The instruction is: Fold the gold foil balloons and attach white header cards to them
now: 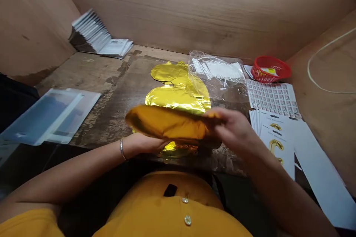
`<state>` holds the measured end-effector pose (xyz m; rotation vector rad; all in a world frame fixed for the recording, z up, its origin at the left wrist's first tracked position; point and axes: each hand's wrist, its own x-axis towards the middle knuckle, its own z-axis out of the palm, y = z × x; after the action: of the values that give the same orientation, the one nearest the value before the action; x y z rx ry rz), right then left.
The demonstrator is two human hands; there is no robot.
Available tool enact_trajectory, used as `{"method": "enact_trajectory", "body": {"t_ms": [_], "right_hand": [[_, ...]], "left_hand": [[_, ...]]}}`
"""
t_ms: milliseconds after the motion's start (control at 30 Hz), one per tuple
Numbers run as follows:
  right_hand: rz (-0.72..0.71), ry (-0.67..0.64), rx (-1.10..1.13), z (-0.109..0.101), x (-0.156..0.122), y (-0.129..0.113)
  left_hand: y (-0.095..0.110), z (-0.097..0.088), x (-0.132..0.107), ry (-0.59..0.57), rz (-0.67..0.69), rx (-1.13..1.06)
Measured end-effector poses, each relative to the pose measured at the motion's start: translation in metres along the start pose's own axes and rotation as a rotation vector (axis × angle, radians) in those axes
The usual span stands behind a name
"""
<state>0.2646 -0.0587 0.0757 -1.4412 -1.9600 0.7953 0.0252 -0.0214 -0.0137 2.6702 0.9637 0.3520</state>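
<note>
A folded or flat gold foil balloon (169,123), blurred by motion, is held above the table in front of me. My right hand (232,127) pinches its right end between thumb and fingers. Under the balloon's lower left side lies my left hand (148,143), a bangle on its wrist; its fingers are hidden behind the foil. More shiny gold foil balloons (172,96) lie flat on the table just beyond, overlapping each other. Another bit of gold foil (178,150) shows below the held balloon, near the table's front edge.
At right are printed balloon cards (280,129), a sheet of stickers (274,98) and a red basket (267,76). A clear bag of white straws or strips (219,69) touches the balloons. Clear plastic sleeves (55,114) lie left; stacked cards (94,33) stand back left. Wooden walls surround the table.
</note>
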Motion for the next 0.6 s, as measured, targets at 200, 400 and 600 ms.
{"method": "enact_trajectory", "body": {"t_ms": [200, 400, 600], "right_hand": [[0.308, 0.053, -0.245, 0.033, 0.129, 0.053], [0.330, 0.005, -0.390, 0.055, 0.132, 0.073], [0.343, -0.042, -0.474, 0.056, 0.134, 0.081]], "left_hand": [[-0.013, 0.003, -0.013, -0.013, 0.281, -0.067], [-0.020, 0.006, -0.012, 0.057, 0.310, -0.088], [-0.033, -0.002, -0.003, 0.189, -0.043, 0.068]]}}
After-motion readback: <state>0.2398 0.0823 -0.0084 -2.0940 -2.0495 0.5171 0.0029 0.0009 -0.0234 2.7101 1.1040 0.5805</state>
